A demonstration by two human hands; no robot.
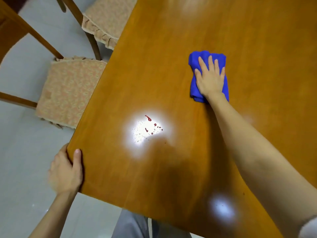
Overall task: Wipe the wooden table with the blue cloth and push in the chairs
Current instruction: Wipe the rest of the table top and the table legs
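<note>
Our right hand [210, 78] presses flat, fingers straight, on the blue cloth [195, 60] on the bench [171, 48]; our left hand [66, 170] grips its corner. We fear 1 pass may smear the red drops [151, 125].

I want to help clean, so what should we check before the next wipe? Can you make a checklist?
1. Right hand flat on blue cloth: ok.
2. Left hand grips wooden table corner: ok.
3. Red spots wiped: not ok, cloth lies apart from them.
4. Cloth's underside clean: cannot tell.
5. Near chair and far chair pushed in: not ok, seats stick out.
</note>
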